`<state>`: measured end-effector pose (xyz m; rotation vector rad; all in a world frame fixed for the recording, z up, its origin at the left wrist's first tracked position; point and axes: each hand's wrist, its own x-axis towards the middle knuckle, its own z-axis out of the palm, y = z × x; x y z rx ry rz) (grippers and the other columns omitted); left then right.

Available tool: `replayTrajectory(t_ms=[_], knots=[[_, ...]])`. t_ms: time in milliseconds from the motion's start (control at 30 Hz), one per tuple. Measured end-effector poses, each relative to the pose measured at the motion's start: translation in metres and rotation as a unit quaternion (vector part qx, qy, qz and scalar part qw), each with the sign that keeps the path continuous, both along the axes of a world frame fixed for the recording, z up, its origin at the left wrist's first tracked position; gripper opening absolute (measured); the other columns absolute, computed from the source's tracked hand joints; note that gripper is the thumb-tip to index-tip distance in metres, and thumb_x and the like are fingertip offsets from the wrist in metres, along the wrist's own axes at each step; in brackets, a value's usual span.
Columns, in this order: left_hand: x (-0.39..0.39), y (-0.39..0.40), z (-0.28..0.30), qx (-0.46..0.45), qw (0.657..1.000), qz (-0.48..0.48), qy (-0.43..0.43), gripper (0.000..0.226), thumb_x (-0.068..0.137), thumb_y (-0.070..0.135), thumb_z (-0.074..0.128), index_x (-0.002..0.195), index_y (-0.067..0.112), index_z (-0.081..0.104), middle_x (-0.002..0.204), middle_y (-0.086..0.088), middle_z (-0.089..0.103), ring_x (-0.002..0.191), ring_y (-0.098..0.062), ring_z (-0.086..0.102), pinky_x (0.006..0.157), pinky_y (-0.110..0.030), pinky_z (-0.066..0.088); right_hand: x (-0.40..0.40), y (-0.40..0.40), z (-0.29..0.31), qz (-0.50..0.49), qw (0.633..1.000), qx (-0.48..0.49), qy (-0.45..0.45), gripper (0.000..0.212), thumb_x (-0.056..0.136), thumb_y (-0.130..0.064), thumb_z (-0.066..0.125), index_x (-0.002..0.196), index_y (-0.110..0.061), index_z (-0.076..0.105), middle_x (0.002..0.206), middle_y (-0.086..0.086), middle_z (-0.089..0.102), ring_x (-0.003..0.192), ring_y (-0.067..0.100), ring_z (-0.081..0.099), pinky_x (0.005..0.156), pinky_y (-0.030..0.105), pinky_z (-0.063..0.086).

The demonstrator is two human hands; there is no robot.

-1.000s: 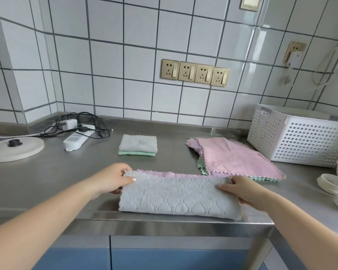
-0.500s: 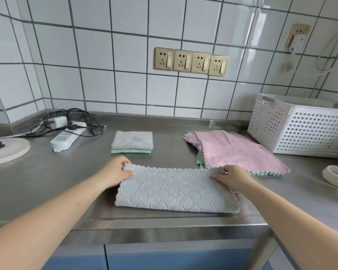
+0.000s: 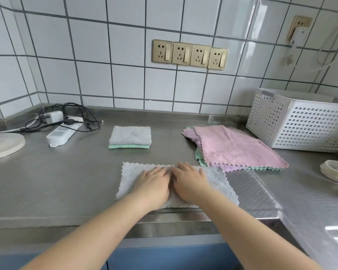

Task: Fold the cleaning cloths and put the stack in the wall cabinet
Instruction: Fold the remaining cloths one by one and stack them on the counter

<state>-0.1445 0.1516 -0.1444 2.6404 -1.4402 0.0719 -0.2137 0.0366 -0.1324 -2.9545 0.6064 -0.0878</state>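
Head view: grey cloth (image 3: 220,182), quilted, scalloped edges, folded into a long rectangle at the front edge of the steel counter (image 3: 47,182). Left hand (image 3: 154,182) and right hand (image 3: 189,181) lie flat, fingers straight, side by side, pressing the cloth's middle. Folded grey-green stack (image 3: 130,137) behind it.

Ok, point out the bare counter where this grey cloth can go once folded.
Bare steel lies between the folded stack and the pink cloth pile, and left of the grey cloth, in front of the power strip. Crowded: far right, by the basket and dishes.
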Motion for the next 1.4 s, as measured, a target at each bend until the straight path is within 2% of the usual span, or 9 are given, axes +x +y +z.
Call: replayTrajectory(t_ms=[133, 433, 567, 633, 767, 867, 1000, 1200, 1400], knots=[[-0.002, 0.013, -0.003, 0.009, 1.000, 0.017, 0.015, 0.051, 0.100, 0.038, 0.021, 0.149, 0.025, 0.015, 0.159, 0.005, 0.005, 0.146, -0.013, 0.003, 0.119, -0.037, 0.004, -0.015, -0.004, -0.015, -0.025, 1.000, -0.005, 0.018, 0.053, 0.097, -0.050, 0.021, 0.148, -0.033, 0.017, 0.159, -0.001, 0.011, 0.147, 0.017, 0.005, 0.115, 0.050, 0.008], [0.020, 0.046, 0.001, 0.037, 0.996, 0.061, 0.044, 0.064, 0.094, 0.058, 0.020, 0.150, 0.028, 0.009, 0.159, 0.004, -0.002, 0.146, -0.014, -0.003, 0.119, -0.033, -0.001, -0.058, -0.048, -0.008, -0.078, 0.995, -0.004, 0.056, 0.073, 0.087, -0.072, 0.013, 0.149, -0.035, 0.007, 0.159, -0.004, 0.003, 0.147, 0.016, -0.002, 0.117, 0.053, 0.006], [0.025, 0.058, 0.003, 0.026, 0.994, 0.084, 0.058, 0.062, 0.095, 0.056, 0.023, 0.149, 0.029, 0.011, 0.159, 0.005, 0.000, 0.146, -0.014, -0.002, 0.119, -0.040, -0.002, -0.063, -0.054, -0.007, -0.091, 0.994, -0.006, 0.058, 0.069, 0.090, -0.068, 0.016, 0.149, -0.033, 0.011, 0.159, -0.005, 0.005, 0.147, 0.016, 0.000, 0.116, 0.054, 0.005], [0.018, 0.056, 0.007, -0.007, 0.999, 0.051, 0.015, 0.058, 0.095, 0.052, 0.027, 0.146, 0.024, 0.028, 0.157, 0.001, 0.018, 0.145, -0.017, 0.012, 0.118, -0.038, 0.002, -0.057, -0.052, -0.003, -0.065, 0.996, -0.050, 0.037, 0.061, 0.093, -0.060, 0.025, 0.147, -0.030, 0.023, 0.158, -0.005, 0.014, 0.146, 0.016, 0.007, 0.115, 0.054, 0.005], [-0.024, 0.043, 0.019, -0.122, 0.981, -0.140, -0.057, 0.044, 0.081, 0.045, 0.036, 0.102, 0.026, 0.070, 0.104, 0.006, 0.069, 0.098, -0.019, 0.063, 0.095, -0.030, 0.042, -0.034, -0.040, 0.010, 0.091, 0.993, 0.013, -0.079, 0.037, 0.093, -0.017, 0.044, 0.127, -0.023, 0.057, 0.139, -0.003, 0.049, 0.128, 0.019, 0.045, 0.111, 0.038, 0.029], [-0.048, 0.031, 0.014, -0.072, 0.973, -0.183, -0.122, 0.031, 0.076, 0.044, 0.041, 0.079, 0.032, 0.070, 0.074, 0.012, 0.065, 0.070, -0.011, 0.062, 0.071, -0.023, 0.052, -0.014, -0.028, 0.015, 0.134, 0.989, 0.033, -0.055, 0.034, 0.091, -0.009, 0.044, 0.115, -0.022, 0.065, 0.125, -0.001, 0.059, 0.113, 0.023, 0.055, 0.096, 0.031, 0.041], [-0.044, 0.028, 0.012, -0.071, 0.962, -0.191, -0.182, 0.011, 0.065, 0.034, 0.059, 0.065, 0.031, 0.069, 0.060, 0.011, 0.059, 0.058, -0.010, 0.059, 0.055, -0.021, 0.048, 0.000, -0.030, 0.017, 0.143, 0.990, -0.013, -0.009, 0.030, 0.092, -0.012, 0.045, 0.113, -0.025, 0.064, 0.121, 0.000, 0.057, 0.105, 0.027, 0.057, 0.085, 0.034, 0.043], [-0.020, 0.064, 0.010, -0.093, 0.963, -0.168, -0.189, 0.015, 0.067, 0.032, 0.048, 0.063, 0.030, 0.062, 0.064, 0.013, 0.055, 0.061, -0.010, 0.057, 0.056, -0.023, 0.046, -0.007, -0.039, 0.017, 0.164, 0.986, -0.040, 0.000, 0.045, 0.088, -0.003, 0.042, 0.115, -0.033, 0.062, 0.117, -0.002, 0.057, 0.105, 0.025, 0.055, 0.088, 0.037, 0.044], [0.015, 0.101, 0.011, -0.098, 0.982, -0.085, -0.140, 0.011, 0.063, 0.028, 0.073, 0.069, 0.032, 0.064, 0.073, 0.015, 0.060, 0.066, -0.010, 0.063, 0.064, -0.027, 0.045, -0.020, -0.035, 0.015, 0.190, 0.981, -0.044, -0.017, 0.051, 0.082, 0.004, 0.043, 0.115, -0.029, 0.065, 0.110, -0.005, 0.063, 0.105, 0.018, 0.052, 0.085, 0.030, 0.038]])
